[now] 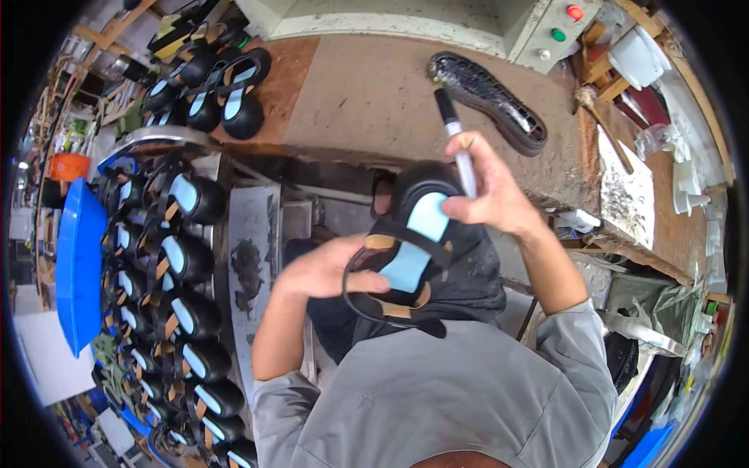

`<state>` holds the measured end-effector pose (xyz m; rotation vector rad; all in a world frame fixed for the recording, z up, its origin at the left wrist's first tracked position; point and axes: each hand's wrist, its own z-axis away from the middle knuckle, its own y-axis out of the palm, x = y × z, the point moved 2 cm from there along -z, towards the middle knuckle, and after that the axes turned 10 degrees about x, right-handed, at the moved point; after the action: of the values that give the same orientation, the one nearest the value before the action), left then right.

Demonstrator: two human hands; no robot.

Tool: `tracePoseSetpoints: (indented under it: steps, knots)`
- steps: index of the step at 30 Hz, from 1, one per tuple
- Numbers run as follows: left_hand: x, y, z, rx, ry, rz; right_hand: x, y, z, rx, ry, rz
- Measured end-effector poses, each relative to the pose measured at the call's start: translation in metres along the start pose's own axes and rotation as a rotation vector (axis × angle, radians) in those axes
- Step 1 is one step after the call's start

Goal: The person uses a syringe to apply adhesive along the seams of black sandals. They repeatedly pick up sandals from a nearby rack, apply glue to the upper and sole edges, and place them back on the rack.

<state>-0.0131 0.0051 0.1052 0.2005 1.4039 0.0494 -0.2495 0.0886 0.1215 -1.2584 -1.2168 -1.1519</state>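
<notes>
Between the hands: a black sandal [409,243] with a pale blue insole, above the person's lap, rounded toe pointing away.
Left hand: this hand [328,265] grips the sandal's left side, thumb over the heel half of the insole, its other fingers partly hidden.
Right hand: this hand [495,191] holds a marker [463,160] between thumb and fingers, black end up; its thumb overlaps the toe half, though contact is unclear.
Beyond the right hand: a dark shoe sole [491,101] on the workbench [367,101], with a wooden-handled tool [610,132] farther right.
Beyond the left hand: a cluster of sandals [242,117] on the bench.
Left of the left hand: racked sandals [199,261] in rows, then a blue basin [78,269].
</notes>
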Motion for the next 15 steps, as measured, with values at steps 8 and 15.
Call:
tracePoseSetpoints:
  steps: [8,15]
  knots:
    - [0.067,-0.008,-0.016,-0.43,0.059,0.158,-0.012,-0.073,-0.01,-0.163,0.216,0.276]
    - [0.102,-0.043,-0.016,-0.545,0.005,0.219,-0.004,-0.139,-0.029,-0.312,0.472,1.357]
